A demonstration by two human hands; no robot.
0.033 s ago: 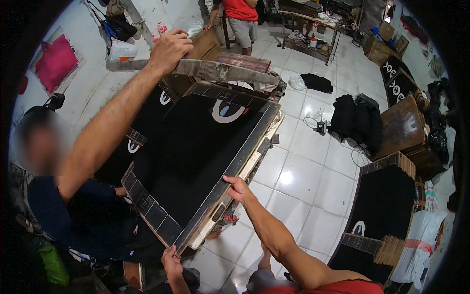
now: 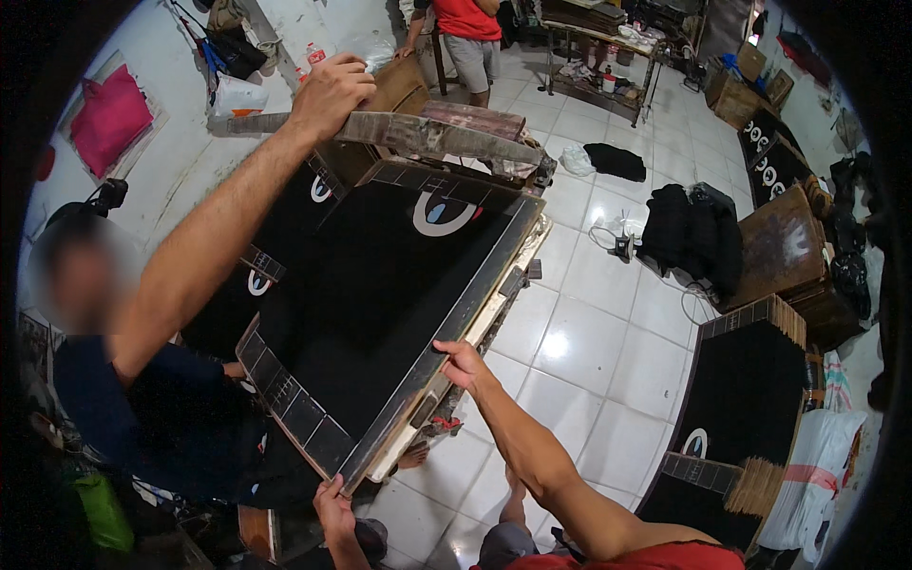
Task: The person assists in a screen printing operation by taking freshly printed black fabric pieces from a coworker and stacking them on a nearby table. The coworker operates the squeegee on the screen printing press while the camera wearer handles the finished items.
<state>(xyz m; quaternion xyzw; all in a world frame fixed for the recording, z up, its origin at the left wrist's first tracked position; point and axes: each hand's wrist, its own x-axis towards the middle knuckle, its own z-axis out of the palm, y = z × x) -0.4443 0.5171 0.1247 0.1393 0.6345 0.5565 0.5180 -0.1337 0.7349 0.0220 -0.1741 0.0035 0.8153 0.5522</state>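
Note:
A flat black panel (image 2: 370, 285) with a taped, line-marked border lies tilted before me, a white and blue eye shape printed near its far edge. My left hand (image 2: 332, 508) pinches its near corner. Farther along the right edge, my right hand (image 2: 461, 364) grips the rim, thumb on top and fingers out of sight below. Under that edge shows a pale, worn board (image 2: 475, 332). A co-worker's hand (image 2: 328, 95) rests on a long grey bar (image 2: 427, 139) across the panel's far side.
The co-worker (image 2: 142, 408) leans in at the left. A stack of black printed panels (image 2: 741, 399) lies at the right by a white sack (image 2: 807, 475). Black cloth (image 2: 689, 233) is heaped near a wooden box (image 2: 784, 247). White tiles (image 2: 579, 351) cover the floor. Another person (image 2: 465, 38) stands beyond.
The co-worker's head and shoulder have shifted slightly. Both my hands and the panel stay where they were.

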